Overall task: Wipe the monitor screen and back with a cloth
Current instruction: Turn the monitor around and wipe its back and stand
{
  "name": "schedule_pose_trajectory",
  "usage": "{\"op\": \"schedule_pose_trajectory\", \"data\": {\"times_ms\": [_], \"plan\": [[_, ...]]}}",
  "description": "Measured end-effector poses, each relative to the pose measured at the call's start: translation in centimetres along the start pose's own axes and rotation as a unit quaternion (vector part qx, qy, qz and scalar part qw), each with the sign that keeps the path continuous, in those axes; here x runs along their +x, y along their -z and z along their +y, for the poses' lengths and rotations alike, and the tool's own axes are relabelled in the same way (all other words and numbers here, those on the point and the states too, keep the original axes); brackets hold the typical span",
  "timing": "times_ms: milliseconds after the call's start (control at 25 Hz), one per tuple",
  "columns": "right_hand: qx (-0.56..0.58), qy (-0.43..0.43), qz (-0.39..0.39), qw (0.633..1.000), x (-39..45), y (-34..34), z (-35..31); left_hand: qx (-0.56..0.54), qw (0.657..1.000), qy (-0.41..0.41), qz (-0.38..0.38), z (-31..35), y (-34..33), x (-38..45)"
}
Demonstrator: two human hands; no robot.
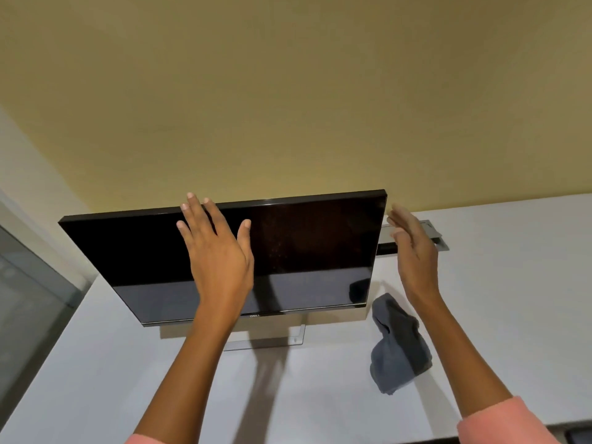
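Now my left hand [217, 257] is flat with straight fingers before the monitor [307, 251], and my right hand [413, 251], released, is at its 3 o'clock edge. Both grasp nothing. I judge the panel stiff but fragile, so I would hold its edges. Soft cloth [400, 344] lies at 5 o'clock on the table [512, 315].

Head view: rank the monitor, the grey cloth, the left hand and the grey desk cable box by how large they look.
1. monitor
2. left hand and grey cloth: look alike, and the hand is nearer the camera, so unranked
3. cable box, partly hidden by the right hand
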State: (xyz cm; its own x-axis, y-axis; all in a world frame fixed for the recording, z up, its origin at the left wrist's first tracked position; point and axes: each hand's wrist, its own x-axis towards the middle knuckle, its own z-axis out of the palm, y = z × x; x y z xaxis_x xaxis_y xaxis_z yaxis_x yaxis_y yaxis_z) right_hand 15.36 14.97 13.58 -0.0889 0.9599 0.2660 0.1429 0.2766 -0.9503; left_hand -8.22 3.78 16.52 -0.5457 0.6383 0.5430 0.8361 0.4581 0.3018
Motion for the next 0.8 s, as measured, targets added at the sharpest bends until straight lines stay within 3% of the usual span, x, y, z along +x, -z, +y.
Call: {"op": "schedule_pose_trajectory", "data": {"times_ms": [120,400,800], "plan": [[-0.043,0.058,-0.033,0.997,-0.1,-0.4,-3.3,0.012,1.000,-0.005,-0.021,0.3,-0.2,-0.8],[-0.141,0.038,-0.070,0.987,0.2,0.2,-4.6,0.013,0.998,-0.045,-0.045,-0.9,0.3,-0.4],[-0.172,0.107,-0.012,0.979,-6.8,0.0,-5.3,0.010,0.990,-0.100,-0.100,-3.8,1.6,1.2]]}}
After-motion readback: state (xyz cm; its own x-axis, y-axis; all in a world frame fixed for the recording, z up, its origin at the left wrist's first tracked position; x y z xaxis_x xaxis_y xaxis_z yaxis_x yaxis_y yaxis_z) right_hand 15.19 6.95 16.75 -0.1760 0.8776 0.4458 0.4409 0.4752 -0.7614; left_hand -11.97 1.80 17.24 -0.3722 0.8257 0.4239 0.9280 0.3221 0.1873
